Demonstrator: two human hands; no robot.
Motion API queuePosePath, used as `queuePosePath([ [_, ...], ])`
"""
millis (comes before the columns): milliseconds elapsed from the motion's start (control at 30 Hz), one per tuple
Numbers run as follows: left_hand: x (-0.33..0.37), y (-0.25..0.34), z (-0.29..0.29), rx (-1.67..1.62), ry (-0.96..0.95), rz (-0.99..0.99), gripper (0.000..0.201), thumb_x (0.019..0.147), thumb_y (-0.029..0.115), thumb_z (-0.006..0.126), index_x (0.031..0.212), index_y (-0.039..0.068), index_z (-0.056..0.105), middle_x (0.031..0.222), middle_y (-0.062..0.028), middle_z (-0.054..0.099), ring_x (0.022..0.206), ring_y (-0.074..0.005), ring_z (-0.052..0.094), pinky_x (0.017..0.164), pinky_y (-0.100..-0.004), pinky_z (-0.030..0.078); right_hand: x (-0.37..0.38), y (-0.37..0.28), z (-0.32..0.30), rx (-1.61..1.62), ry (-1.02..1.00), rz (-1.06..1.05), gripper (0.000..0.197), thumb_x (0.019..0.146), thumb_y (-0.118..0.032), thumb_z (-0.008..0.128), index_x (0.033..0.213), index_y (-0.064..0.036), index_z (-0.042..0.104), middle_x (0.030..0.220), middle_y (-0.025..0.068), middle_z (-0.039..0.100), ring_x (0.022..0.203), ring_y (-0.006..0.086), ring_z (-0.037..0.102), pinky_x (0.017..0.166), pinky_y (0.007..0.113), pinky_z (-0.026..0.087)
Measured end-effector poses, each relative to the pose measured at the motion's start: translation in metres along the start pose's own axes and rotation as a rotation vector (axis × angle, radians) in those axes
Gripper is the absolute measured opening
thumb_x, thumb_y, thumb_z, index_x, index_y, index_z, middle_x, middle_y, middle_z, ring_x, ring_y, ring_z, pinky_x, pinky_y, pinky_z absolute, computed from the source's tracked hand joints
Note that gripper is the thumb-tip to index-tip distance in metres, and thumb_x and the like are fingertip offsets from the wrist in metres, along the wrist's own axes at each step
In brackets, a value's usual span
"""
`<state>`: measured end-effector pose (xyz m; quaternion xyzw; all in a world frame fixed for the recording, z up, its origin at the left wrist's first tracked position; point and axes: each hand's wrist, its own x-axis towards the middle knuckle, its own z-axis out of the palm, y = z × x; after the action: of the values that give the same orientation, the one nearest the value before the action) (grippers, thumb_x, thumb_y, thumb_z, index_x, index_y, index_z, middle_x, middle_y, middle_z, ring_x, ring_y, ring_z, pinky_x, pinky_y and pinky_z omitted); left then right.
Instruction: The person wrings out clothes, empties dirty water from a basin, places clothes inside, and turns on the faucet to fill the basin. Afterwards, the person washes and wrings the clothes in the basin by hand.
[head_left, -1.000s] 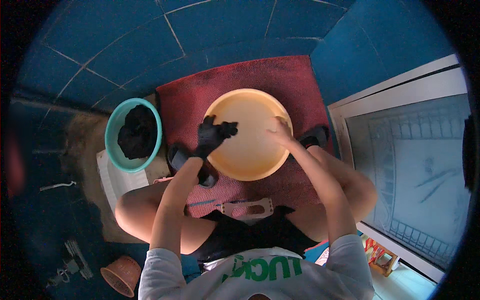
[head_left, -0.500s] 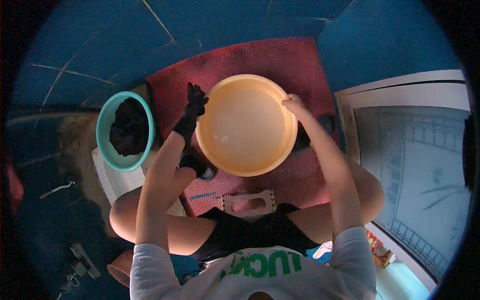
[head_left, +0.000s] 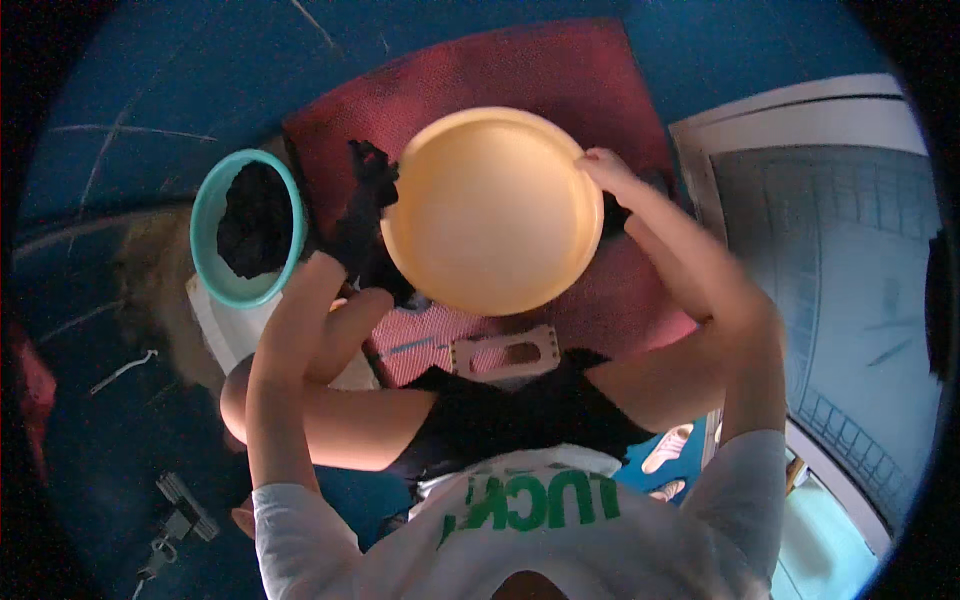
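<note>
A large pale-orange basin (head_left: 490,215) stands between my knees over the red mat. My right hand (head_left: 605,172) is closed on its right rim, thumb toward the inside. At the left rim is my left hand (head_left: 368,195), covered in black fabric that looks like a glove; it grips the rim, though its fingers are dark and hard to separate. The basin's inside looks smooth and pale, and I cannot tell how much liquid is in it. Left of it, a turquoise basin (head_left: 200,235) holds a heap of wet-looking black cloth (head_left: 255,222).
A small pale stool with a handle slot (head_left: 470,357) is between my thighs. The red mat (head_left: 560,60) spreads beneath the basin. Blue tiled wall rises behind, and a white-framed frosted door (head_left: 830,290) borders the right. Light slippers (head_left: 668,448) lie behind my right leg.
The orange basin looks slightly larger and higher in view, with both hands still at its rim. My right elbow has swung outward. The whole view has shifted, bringing the slippers into fuller sight.
</note>
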<state>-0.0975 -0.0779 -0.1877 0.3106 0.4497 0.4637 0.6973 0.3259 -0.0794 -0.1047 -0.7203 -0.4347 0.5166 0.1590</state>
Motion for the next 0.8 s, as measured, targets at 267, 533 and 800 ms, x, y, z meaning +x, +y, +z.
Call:
queuePosePath([
  [267,-0.02,-0.002,0.012,-0.028,0.039,0.042,0.031,0.079,0.016,0.05,0.109,0.01,0.044,0.09,-0.0023,0.05,0.08,-0.0136,0.049,0.067,-0.0237,0.039,-0.021,0.001,0.018,0.01,0.067,-0.082,0.027,0.071,-0.022,0.052,0.087,0.0,0.055,0.081,0.0112,0.058,0.074,0.0187,0.057,0.066,0.03,0.044],
  [533,-0.024,0.002,0.022,-0.048,0.078,0.107,0.027,0.081,0.016,0.048,0.108,0.011,0.045,0.089,-0.0012,0.048,0.08,-0.0127,0.048,0.064,-0.0227,0.038,-0.054,-0.01,0.022,0.048,0.05,-0.092,0.03,0.073,-0.023,0.053,0.09,0.0007,0.053,0.084,0.01,0.058,0.079,0.0185,0.056,0.068,0.03,0.043],
  [800,-0.059,0.018,0.017,-0.061,0.134,0.172,0.025,0.082,0.016,0.046,0.107,0.012,0.045,0.088,-0.0003,0.047,0.079,-0.012,0.047,0.062,-0.0219,0.038,-0.056,0.004,0.042,-0.04,0.072,-0.162,0.039,0.07,-0.027,0.057,0.098,-0.0005,0.048,0.09,0.011,0.057,0.084,0.0211,0.055,0.073,0.031,0.042],
])
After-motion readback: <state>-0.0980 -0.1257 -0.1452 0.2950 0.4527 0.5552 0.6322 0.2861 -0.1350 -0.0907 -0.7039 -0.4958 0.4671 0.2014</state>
